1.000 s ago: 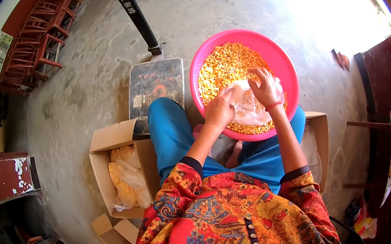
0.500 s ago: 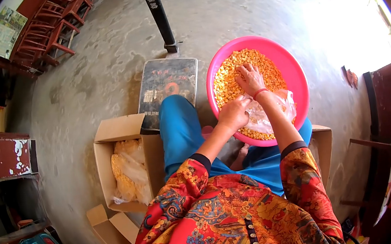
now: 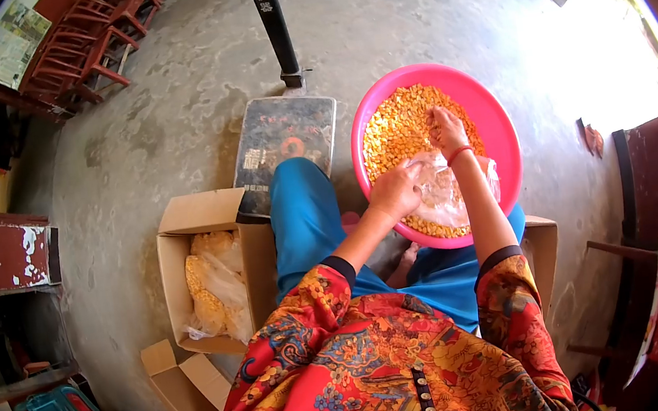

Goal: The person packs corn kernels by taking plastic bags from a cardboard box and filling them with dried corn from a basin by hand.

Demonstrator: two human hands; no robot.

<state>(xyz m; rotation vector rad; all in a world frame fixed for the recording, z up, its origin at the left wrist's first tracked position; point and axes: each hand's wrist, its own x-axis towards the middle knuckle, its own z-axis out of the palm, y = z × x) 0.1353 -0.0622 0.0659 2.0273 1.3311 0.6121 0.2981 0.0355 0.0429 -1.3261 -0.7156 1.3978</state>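
A pink basin [image 3: 499, 133] holds a layer of yellow corn kernels [image 3: 393, 129]. My left hand [image 3: 396, 191] is at the basin's near left side, its fingers pinching the edge of a clear plastic bag [image 3: 441, 202]. The bag lies over the corn in the near part of the basin, with something pale and yellowish showing inside. Above the corn, just beyond the bag, my right hand [image 3: 448, 131] is curled around some kernels, mostly hidden by its fingers. A red band circles that wrist.
A black platform scale [image 3: 284, 133] with an upright post [image 3: 272, 29] stands beyond my knee. Left of my leg, an open cardboard box [image 3: 181, 295] contains filled plastic bags [image 3: 217, 287]. Another box [image 3: 544, 254] is on the right. Red chairs [image 3: 96, 49] line the far left.
My right hand has shifted slightly right and gone from spread on the corn to curled. The left hand keeps its hold on the bag.
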